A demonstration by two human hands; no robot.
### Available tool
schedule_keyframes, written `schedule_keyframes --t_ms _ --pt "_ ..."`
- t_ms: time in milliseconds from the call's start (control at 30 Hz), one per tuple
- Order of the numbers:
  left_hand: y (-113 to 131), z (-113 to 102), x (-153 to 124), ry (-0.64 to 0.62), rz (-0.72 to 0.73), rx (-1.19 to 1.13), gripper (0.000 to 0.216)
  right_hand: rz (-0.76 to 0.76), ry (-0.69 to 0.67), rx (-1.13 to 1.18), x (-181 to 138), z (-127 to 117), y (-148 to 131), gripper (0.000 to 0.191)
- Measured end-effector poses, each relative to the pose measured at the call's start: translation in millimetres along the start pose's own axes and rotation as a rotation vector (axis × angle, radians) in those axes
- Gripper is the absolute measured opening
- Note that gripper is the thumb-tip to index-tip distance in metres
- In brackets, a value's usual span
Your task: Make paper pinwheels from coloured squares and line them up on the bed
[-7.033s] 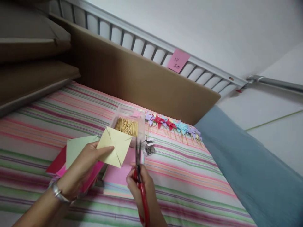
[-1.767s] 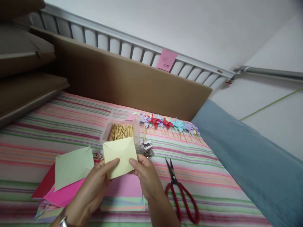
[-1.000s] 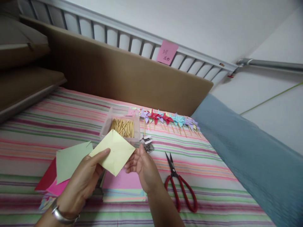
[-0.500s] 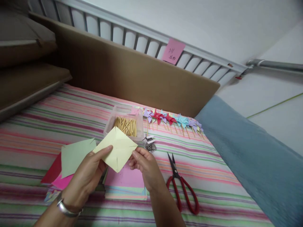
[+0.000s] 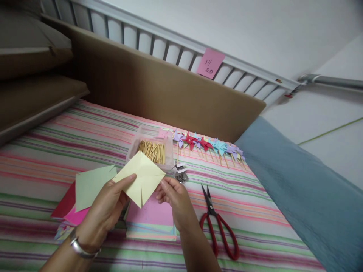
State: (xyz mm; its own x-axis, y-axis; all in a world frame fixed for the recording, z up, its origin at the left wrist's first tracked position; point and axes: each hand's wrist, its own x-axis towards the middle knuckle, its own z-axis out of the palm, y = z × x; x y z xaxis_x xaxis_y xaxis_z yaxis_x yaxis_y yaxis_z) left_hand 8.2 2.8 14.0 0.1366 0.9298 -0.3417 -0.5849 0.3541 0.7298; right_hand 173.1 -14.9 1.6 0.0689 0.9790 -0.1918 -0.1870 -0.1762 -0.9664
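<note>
A pale yellow paper square (image 5: 141,176) with cuts running in from its corners is held above the striped cloth. My left hand (image 5: 106,209) grips its left side, thumb on top near the centre. My right hand (image 5: 172,196) pinches its right corner between the fingertips. Red-handled scissors (image 5: 216,223) lie on the cloth just right of my right wrist. Behind the paper stands a clear plastic box of wooden sticks (image 5: 153,151).
A stack of coloured paper sheets (image 5: 151,219) lies under my hands, with a pale green square (image 5: 92,185) and pink and red sheets to the left. A row of finished paper pinwheels (image 5: 210,145) lies behind, metal pins (image 5: 179,174) beside the box, cardboard (image 5: 159,94) at the back, blue fabric (image 5: 297,204) right.
Seven seconds ago my right hand held the scissors at the paper; they now lie on the cloth. Both hands have turned the yellow square to a diamond, and my right fingers closed on its corner.
</note>
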Motion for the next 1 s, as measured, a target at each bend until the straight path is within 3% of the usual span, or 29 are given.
schedule_keyframes --t_ms 233,333,800,1000 --pt "-0.5 2.0 -3.0 -0.007 -0.001 0.036 0.04 -0.093 0.214 0.034 -1.4 -1.3 -6.3 0.035" --pt "-0.7 2.6 -3.3 -0.019 0.002 0.04 0.04 -0.127 0.245 0.035 -1.8 -1.6 -8.0 0.038" --pt "-4.5 3.6 -2.4 -0.031 -0.002 0.059 0.036 -0.035 -0.044 0.303 -7.7 14.8 0.3 0.031" --pt "-4.0 0.0 -3.5 0.024 0.127 0.251 0.031 -0.206 0.33 0.093 -2.4 -7.2 -12.8 0.027"
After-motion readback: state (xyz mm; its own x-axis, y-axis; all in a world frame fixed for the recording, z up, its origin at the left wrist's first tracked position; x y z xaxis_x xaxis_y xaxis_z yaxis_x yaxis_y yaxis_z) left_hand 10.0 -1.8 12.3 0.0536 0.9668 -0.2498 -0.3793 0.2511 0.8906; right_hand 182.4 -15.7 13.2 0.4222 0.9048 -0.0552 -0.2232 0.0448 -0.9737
